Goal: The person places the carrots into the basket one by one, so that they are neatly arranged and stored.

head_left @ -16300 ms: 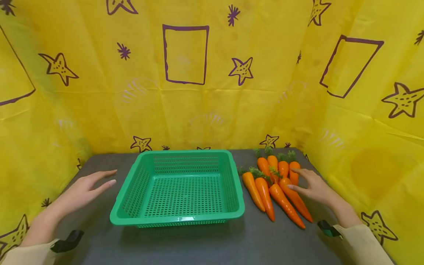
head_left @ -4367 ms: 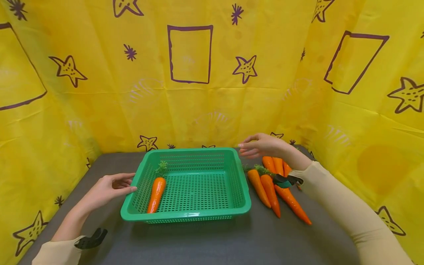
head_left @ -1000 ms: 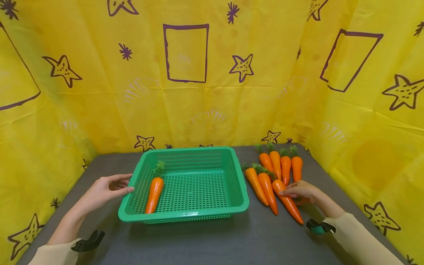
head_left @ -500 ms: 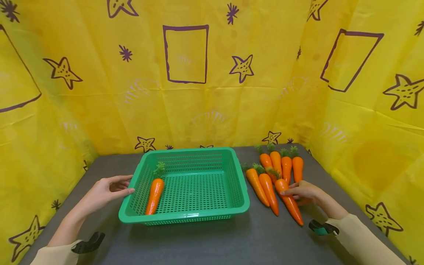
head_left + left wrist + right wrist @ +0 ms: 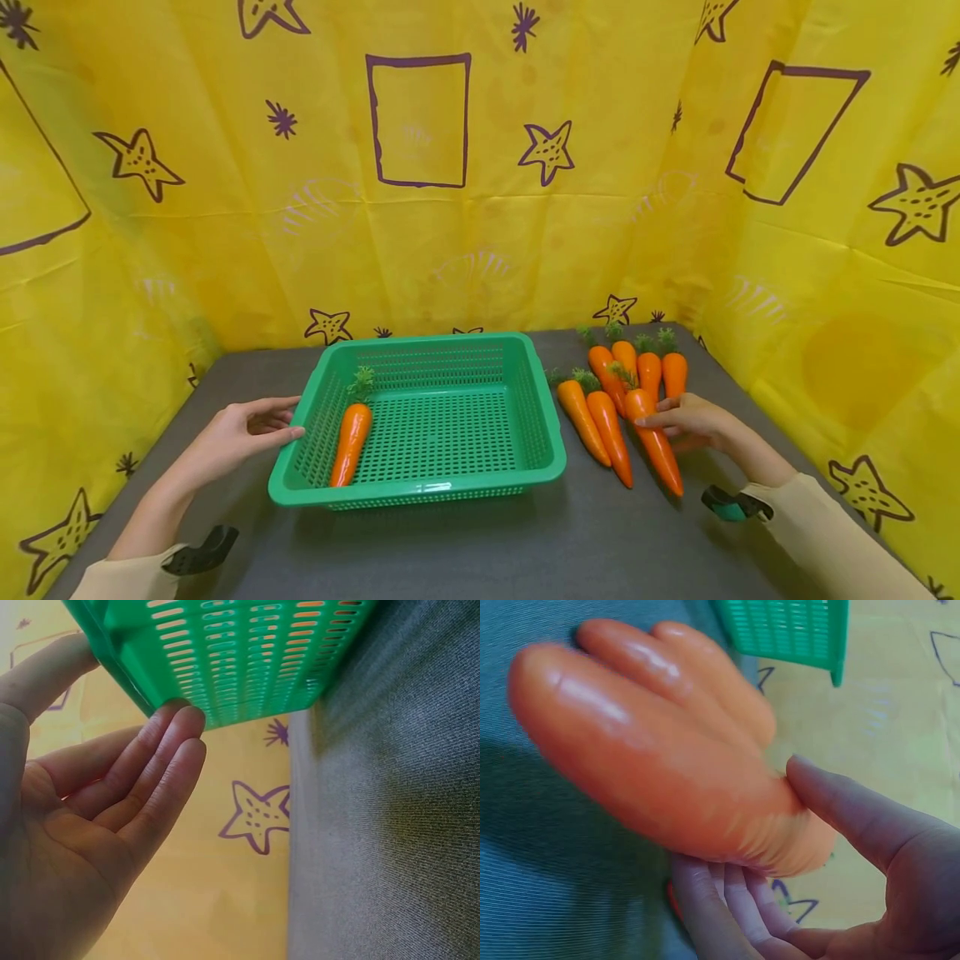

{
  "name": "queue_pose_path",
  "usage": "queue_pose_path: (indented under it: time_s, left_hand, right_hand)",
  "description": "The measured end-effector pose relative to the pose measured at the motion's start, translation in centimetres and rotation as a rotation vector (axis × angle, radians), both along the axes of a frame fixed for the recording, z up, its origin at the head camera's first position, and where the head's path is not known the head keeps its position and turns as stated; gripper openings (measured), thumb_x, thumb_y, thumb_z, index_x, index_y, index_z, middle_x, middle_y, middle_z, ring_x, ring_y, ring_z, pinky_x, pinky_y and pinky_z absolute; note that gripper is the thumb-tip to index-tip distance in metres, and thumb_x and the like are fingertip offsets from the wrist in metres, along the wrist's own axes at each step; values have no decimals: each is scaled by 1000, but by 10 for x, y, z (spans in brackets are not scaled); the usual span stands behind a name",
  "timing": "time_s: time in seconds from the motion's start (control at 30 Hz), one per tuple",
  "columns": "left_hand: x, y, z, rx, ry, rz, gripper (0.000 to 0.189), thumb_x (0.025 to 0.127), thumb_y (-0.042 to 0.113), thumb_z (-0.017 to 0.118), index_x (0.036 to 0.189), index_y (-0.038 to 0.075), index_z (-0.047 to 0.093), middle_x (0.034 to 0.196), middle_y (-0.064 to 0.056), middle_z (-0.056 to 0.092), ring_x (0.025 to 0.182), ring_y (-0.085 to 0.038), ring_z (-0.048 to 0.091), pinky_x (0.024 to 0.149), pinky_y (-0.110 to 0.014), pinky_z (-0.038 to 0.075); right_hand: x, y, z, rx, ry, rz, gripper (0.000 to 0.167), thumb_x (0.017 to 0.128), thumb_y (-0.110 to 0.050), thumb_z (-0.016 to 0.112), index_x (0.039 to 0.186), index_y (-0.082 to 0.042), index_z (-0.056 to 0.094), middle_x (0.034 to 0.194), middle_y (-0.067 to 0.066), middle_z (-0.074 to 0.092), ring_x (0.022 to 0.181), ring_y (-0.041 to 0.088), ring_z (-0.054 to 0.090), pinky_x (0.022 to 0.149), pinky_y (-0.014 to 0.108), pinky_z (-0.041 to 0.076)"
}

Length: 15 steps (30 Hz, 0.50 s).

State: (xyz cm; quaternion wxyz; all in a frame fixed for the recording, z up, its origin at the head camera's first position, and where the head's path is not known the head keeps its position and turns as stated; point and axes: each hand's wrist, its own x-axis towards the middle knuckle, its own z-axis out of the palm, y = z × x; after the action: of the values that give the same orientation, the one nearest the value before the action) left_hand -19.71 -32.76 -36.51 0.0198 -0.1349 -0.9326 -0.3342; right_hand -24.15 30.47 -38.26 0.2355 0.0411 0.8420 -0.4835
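Observation:
My right hand [image 5: 697, 425] holds an orange carrot [image 5: 654, 442] between thumb and fingers at the right of the table. In the right wrist view the thumb lies on one side of that carrot [image 5: 660, 765] and the fingers curl beneath it. My left hand [image 5: 236, 437] touches the left rim of a green plastic basket [image 5: 420, 487], its fingers loosely bent. In the left wrist view the fingertips rest against the outside of the basket [image 5: 225, 660]. One carrot [image 5: 351, 442] with a leafy top lies inside the basket on its left side.
Two carrots [image 5: 610, 433] lie between the basket and the held one. Several more carrots [image 5: 675, 375] with green tops lie behind them. The grey tabletop [image 5: 480, 550] ends at yellow patterned cloth walls [image 5: 465, 250] at the back and sides.
Since 16.3 seconds ago, a carrot has come into the basket and my left hand onto its rim. In the last second my right hand has raised its pinched carrot slightly, moving away from me.

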Motion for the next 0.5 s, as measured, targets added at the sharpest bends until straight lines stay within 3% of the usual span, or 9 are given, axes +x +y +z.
queue_pose_path:
  time_s: [0.27, 0.33, 0.43, 0.5]
  left_hand:
    - [1, -1, 0, -7, -2, -2, 56, 88, 38, 67, 132, 6, 55, 108, -7, 68, 88, 0, 63, 72, -23, 52]
    - [0, -1, 0, -9, -3, -3, 56, 87, 38, 67, 132, 6, 55, 108, -7, 68, 89, 0, 63, 72, -23, 52]
    - [0, -1, 1, -15, -4, -2, 57, 87, 39, 67, 132, 6, 55, 107, -7, 69, 88, -1, 63, 72, -23, 52]
    - [-1, 0, 2, -19, -3, -3, 57, 87, 40, 67, 132, 6, 55, 107, -6, 69, 88, -1, 63, 73, -24, 52]
  right_hand:
    - [-4, -10, 21, 19, 36, 36, 59, 86, -32, 70, 119, 11, 46, 115, 15, 58, 96, 20, 62, 82, 44, 54]
    - [-5, -13, 26, 23, 41, 46, 65, 86, -33, 69, 125, 12, 44, 120, 20, 57, 101, 25, 62, 82, 43, 55]
    - [-7, -16, 32, 31, 42, 73, 80, 88, -35, 67, 137, 16, 31, 136, 31, 42, 113, 35, 56, 83, 43, 54]
    - [-9, -19, 36, 39, 42, 79, 87, 88, -37, 67, 140, 18, 24, 138, 32, 37, 112, 34, 55, 83, 42, 55]
